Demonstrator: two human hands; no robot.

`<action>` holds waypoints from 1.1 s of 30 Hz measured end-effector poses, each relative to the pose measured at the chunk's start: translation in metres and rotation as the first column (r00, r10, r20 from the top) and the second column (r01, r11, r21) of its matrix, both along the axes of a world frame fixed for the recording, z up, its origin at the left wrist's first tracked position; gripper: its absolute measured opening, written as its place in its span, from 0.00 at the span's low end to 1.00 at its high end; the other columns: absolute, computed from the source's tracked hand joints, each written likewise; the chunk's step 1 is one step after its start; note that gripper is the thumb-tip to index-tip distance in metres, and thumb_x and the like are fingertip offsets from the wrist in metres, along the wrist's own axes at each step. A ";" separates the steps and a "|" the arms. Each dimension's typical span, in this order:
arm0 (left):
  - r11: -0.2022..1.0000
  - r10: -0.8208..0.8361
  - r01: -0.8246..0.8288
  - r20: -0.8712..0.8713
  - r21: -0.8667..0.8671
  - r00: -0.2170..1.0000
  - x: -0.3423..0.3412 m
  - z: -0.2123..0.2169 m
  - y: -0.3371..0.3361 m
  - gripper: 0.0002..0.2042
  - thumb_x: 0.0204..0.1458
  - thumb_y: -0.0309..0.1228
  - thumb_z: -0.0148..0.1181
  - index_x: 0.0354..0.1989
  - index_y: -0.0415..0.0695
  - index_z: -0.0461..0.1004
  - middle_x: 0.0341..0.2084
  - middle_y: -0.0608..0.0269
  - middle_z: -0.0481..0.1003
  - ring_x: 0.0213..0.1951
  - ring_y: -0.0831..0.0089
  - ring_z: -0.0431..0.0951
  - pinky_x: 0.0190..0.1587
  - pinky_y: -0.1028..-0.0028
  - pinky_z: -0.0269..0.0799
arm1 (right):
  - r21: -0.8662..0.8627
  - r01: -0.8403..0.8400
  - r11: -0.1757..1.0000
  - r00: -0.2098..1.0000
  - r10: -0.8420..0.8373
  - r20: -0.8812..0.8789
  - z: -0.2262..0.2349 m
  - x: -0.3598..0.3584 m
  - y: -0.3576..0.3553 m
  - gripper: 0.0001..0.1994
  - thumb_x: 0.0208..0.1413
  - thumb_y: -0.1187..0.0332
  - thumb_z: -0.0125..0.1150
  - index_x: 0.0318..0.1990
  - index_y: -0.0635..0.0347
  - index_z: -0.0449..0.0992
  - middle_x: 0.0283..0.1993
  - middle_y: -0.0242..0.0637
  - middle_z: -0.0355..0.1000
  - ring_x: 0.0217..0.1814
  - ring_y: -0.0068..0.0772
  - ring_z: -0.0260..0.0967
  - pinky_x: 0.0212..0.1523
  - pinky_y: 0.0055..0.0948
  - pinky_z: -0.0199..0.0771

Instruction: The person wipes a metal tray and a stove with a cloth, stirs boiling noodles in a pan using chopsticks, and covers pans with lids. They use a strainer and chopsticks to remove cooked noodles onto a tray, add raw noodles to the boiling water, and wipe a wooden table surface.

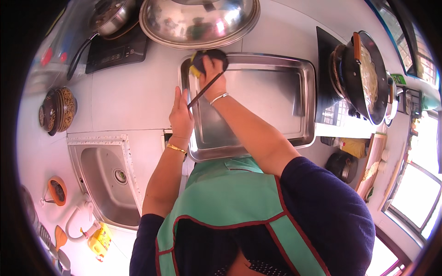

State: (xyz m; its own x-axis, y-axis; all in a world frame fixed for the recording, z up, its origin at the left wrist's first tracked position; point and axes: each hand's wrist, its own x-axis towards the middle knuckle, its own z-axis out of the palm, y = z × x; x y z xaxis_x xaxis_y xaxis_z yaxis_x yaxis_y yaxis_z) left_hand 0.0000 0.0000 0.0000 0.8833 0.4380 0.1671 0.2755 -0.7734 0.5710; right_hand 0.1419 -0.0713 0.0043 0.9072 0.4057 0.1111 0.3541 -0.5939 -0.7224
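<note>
Positioning of the hands: the right hand [213, 79], with fingers curled over a blurred black-and-yellow object [199, 60], is located at the far left corner of a rectangular, shiny metal tray [264, 57]. The object lies beneath the right-hand fingers, near a domed, polished metal lid [198, 25]; its exact kind cannot be determined. A thin, straight, dark brown stick [206, 90] slopes from the right hand down to the left hand [181, 118]. The left hand is beside the tray's left rim, fingers extended; whether it pinches the stick cannot be determined. The tray rests on the white worktop [119, 99].
</note>
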 end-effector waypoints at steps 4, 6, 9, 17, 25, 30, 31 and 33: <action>0.999 0.034 -0.033 0.068 -0.018 0.997 -0.015 0.006 0.001 0.29 0.47 0.16 0.49 0.61 0.43 0.56 0.59 0.49 0.61 0.51 0.53 0.71 0.46 0.67 0.74 | 0.119 -0.271 0.955 0.962 0.272 0.007 -0.007 -0.023 0.017 0.29 0.43 0.77 0.53 0.58 0.56 0.62 0.48 0.54 0.66 0.49 0.56 0.66 0.48 0.40 0.69; 0.998 0.055 -0.052 0.114 -0.028 0.992 -0.020 0.007 0.003 0.28 0.47 0.16 0.49 0.61 0.40 0.55 0.58 0.48 0.62 0.49 0.53 0.72 0.43 0.67 0.74 | 0.209 -0.288 0.935 0.945 0.313 -0.097 -0.004 -0.033 0.007 0.28 0.43 0.77 0.53 0.58 0.57 0.61 0.46 0.54 0.68 0.47 0.56 0.67 0.46 0.40 0.70; 0.978 0.114 -0.104 0.046 -0.181 0.992 -0.023 0.007 0.002 0.27 0.50 0.19 0.49 0.61 0.40 0.54 0.57 0.48 0.63 0.48 0.52 0.73 0.42 0.66 0.74 | 0.121 -0.317 0.941 0.843 0.338 -0.419 -0.014 -0.068 -0.027 0.23 0.45 0.69 0.53 0.53 0.58 0.62 0.35 0.58 0.70 0.36 0.60 0.69 0.38 0.49 0.71; 0.988 0.086 -0.078 0.057 -0.131 0.995 -0.021 0.014 -0.002 0.24 0.52 0.20 0.46 0.60 0.44 0.58 0.60 0.51 0.60 0.55 0.54 0.67 0.51 0.65 0.69 | 0.089 -0.790 0.607 0.428 0.649 -0.630 0.002 -0.129 -0.102 0.19 0.41 0.63 0.54 0.42 0.62 0.71 0.39 0.54 0.72 0.42 0.56 0.69 0.44 0.44 0.68; 0.985 0.072 -0.062 0.058 -0.162 0.996 0.020 0.015 0.001 0.25 0.48 0.17 0.47 0.58 0.45 0.61 0.61 0.53 0.57 0.55 0.54 0.66 0.52 0.65 0.68 | -0.297 -0.738 0.606 0.608 0.407 -0.681 0.051 -0.063 -0.138 0.17 0.41 0.68 0.50 0.41 0.55 0.75 0.39 0.46 0.73 0.42 0.49 0.70 0.44 0.39 0.69; 0.992 0.080 -0.073 0.061 -0.107 0.995 0.041 0.014 0.003 0.27 0.45 0.16 0.47 0.58 0.43 0.60 0.62 0.55 0.56 0.54 0.54 0.67 0.50 0.65 0.70 | -0.297 -0.488 0.821 0.720 0.186 -0.669 0.033 -0.045 -0.156 0.18 0.43 0.67 0.49 0.44 0.52 0.75 0.38 0.46 0.74 0.41 0.47 0.71 0.44 0.38 0.69; 0.985 0.101 -0.100 -0.002 -0.143 0.995 0.044 0.016 0.002 0.27 0.45 0.16 0.47 0.58 0.43 0.61 0.62 0.55 0.56 0.54 0.54 0.67 0.50 0.65 0.70 | -0.262 -0.419 0.869 0.717 0.139 -0.683 0.031 -0.042 -0.159 0.16 0.43 0.67 0.50 0.42 0.50 0.75 0.37 0.45 0.74 0.42 0.47 0.71 0.43 0.39 0.69; 0.984 0.102 -0.099 0.011 -0.146 0.995 0.050 0.016 0.004 0.26 0.45 0.16 0.47 0.57 0.42 0.62 0.62 0.55 0.56 0.54 0.55 0.67 0.51 0.66 0.70 | -0.241 -0.349 0.906 0.741 0.109 -0.662 0.028 -0.041 -0.162 0.16 0.44 0.66 0.50 0.43 0.50 0.74 0.37 0.45 0.74 0.41 0.47 0.71 0.43 0.39 0.69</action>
